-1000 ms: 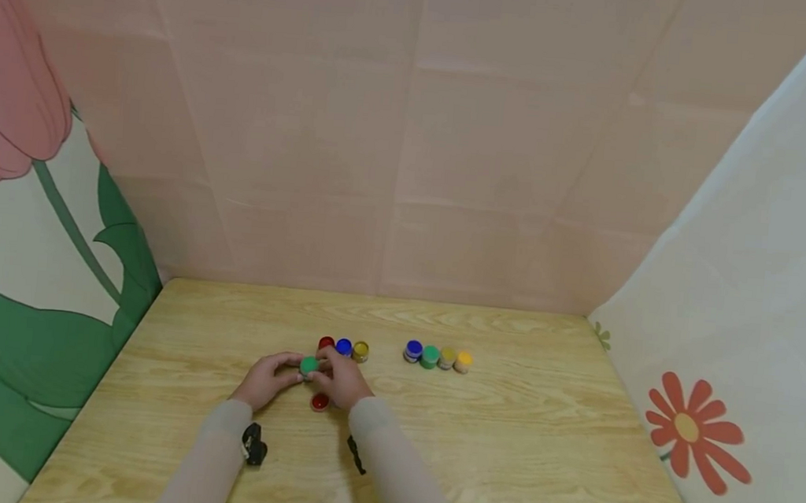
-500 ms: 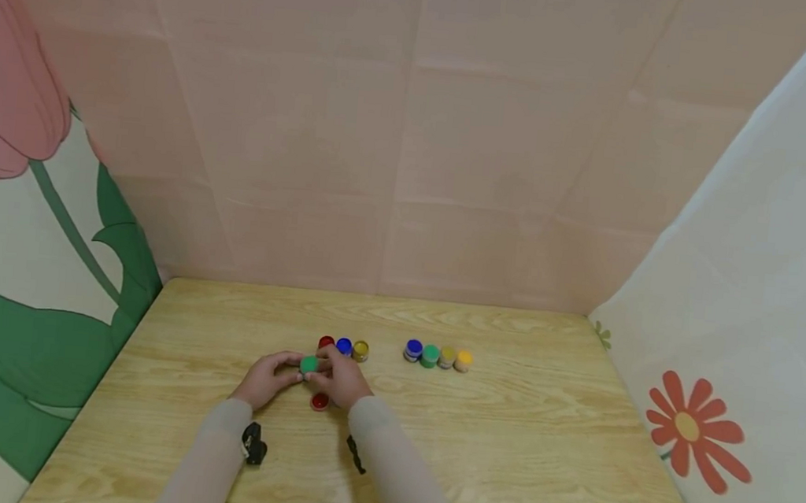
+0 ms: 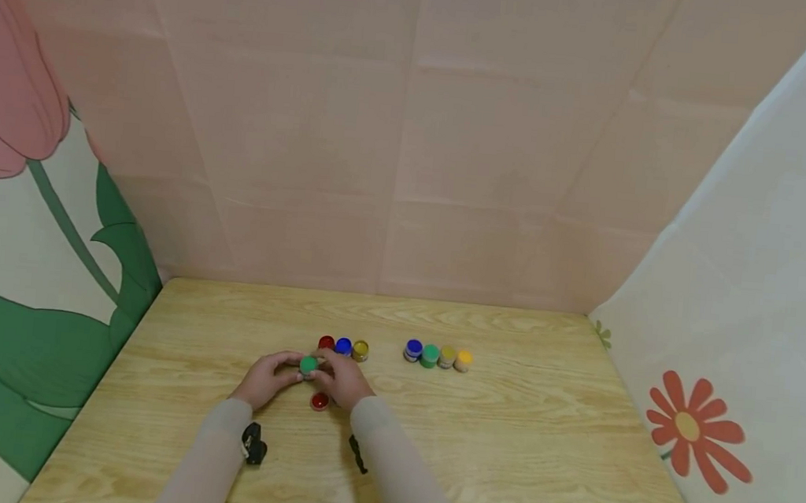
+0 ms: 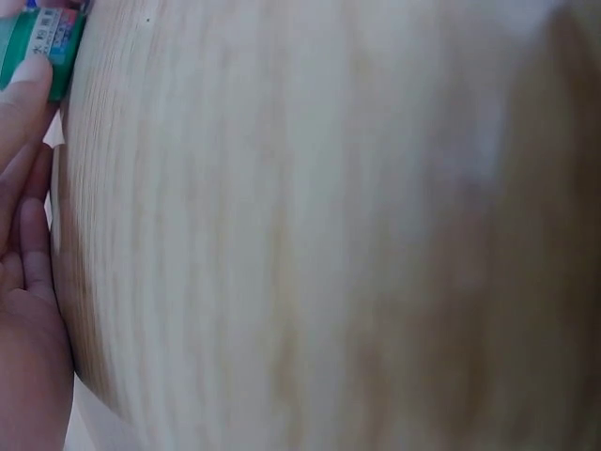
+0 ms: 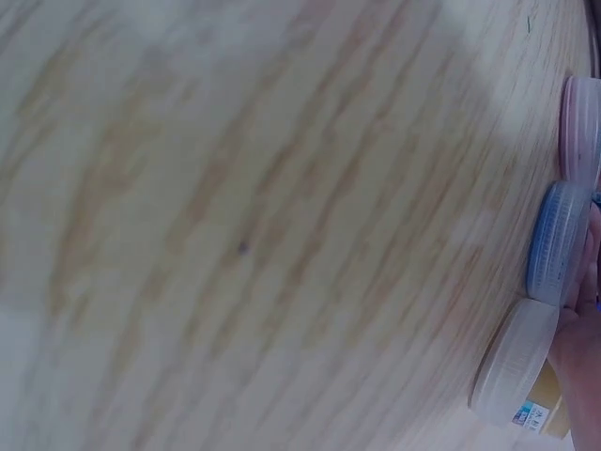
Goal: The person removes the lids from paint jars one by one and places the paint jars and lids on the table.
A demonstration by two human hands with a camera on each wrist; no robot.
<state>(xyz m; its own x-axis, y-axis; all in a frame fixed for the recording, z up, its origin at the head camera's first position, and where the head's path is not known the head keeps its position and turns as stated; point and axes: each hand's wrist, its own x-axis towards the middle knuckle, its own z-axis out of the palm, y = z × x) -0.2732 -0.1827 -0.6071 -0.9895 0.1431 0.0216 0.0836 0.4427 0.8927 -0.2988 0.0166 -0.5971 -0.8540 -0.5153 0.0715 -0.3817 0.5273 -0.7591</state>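
Observation:
A small green paint jar [image 3: 309, 365] is pinched between the fingertips of both hands. My left hand [image 3: 263, 381] grips it from the left, and my right hand [image 3: 348, 381] from the right. In the left wrist view, the thumb of the left hand [image 4: 28, 122] presses the labelled side of the green paint jar [image 4: 64, 58]. Behind the hands stand a dark red jar [image 3: 326, 342], a blue jar [image 3: 343, 346] and a gold jar [image 3: 360, 351]. The right hand [image 5: 580, 348] is close beside the blue jar [image 5: 556, 244] and yellow jar [image 5: 549, 387]. Below the hands sits a bright red jar [image 3: 320, 401].
To the right stands a second row: a dark blue jar [image 3: 413, 352], a green jar [image 3: 430, 356], an ochre jar [image 3: 447, 357] and an orange-yellow jar [image 3: 463, 361]. The wooden table [image 3: 537, 444] meets a pink backdrop [image 3: 396, 164]. Flower-printed cloths hang at both sides.

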